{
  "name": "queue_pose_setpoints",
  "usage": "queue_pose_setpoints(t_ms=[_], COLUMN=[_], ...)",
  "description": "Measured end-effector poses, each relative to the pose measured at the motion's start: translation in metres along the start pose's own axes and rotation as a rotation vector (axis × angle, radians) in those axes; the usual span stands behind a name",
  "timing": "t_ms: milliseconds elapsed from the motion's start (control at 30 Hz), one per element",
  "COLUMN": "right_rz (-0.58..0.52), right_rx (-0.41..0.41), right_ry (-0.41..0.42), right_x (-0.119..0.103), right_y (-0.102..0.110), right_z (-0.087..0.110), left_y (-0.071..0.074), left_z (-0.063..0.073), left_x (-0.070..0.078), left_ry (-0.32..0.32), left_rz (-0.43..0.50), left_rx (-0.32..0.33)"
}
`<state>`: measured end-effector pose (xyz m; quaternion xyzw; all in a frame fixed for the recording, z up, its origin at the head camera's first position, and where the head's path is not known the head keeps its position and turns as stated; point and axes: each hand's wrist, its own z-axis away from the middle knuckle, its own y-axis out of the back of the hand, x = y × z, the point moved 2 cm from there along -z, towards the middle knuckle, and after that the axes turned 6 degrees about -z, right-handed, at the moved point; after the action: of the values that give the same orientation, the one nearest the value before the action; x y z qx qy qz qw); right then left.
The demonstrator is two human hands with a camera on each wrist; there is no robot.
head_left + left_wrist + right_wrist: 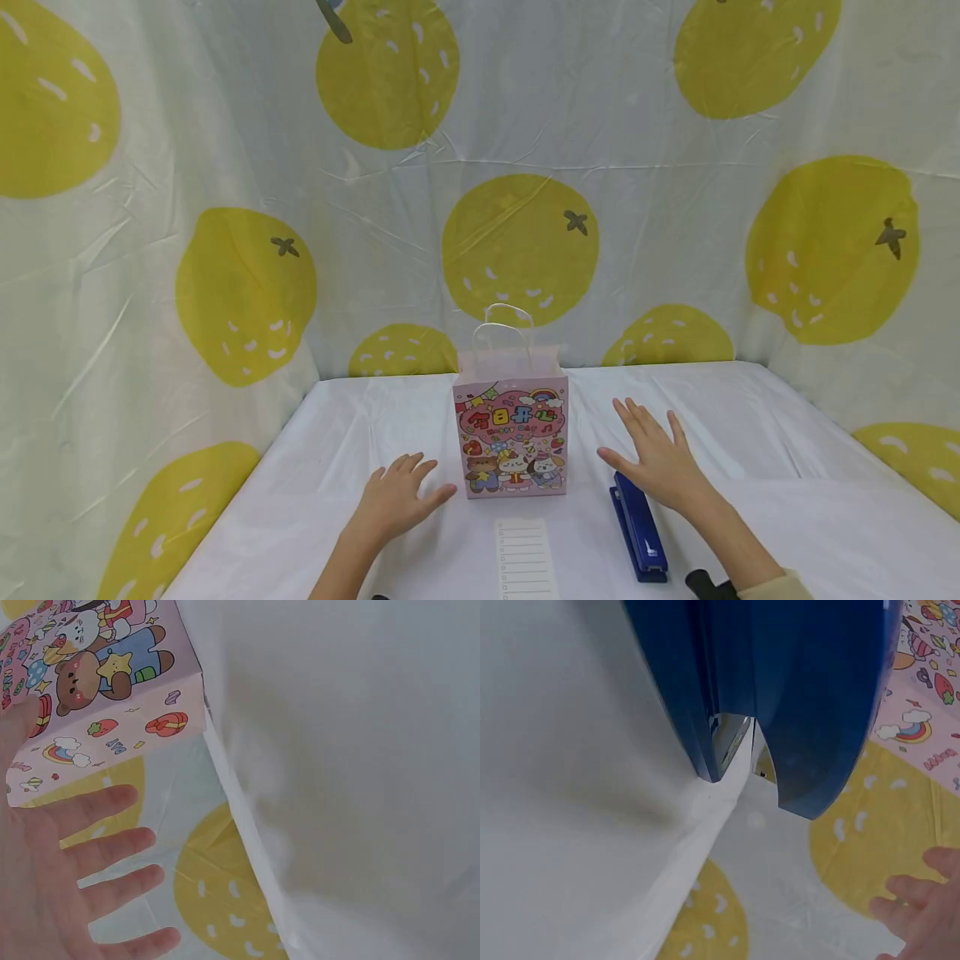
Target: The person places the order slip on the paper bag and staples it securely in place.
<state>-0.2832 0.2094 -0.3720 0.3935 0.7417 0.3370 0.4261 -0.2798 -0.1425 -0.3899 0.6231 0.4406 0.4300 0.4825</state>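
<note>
White-clothed desk (795,433). Pink bag (513,433), upright mid-desk, flat base presumably steadying it. Left hand (393,502), right hand (660,462): spread wide, empty, flanking it. Blue stapler (641,537), beside the right hand, for reach, I'd guess. Lined slip (523,558), nearer me.

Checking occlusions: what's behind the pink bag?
The yellow-fruit curtain shows above the pink bag and through its handles. The tabletop directly behind is covered, so anything low there can't be seen.
</note>
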Motion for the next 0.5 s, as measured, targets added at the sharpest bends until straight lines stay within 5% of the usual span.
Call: queue_pose_setpoints(t_ms=[500], right_rz=[-0.013], right_rx=[0.029], right_ry=[0.03], right_x=[-0.011], right_y=[-0.005], right_z=[-0.008], left_y=[-0.001], left_z=[0.0], left_x=[0.009], left_ry=[-0.016], left_rz=[0.036], left_rx=[-0.013])
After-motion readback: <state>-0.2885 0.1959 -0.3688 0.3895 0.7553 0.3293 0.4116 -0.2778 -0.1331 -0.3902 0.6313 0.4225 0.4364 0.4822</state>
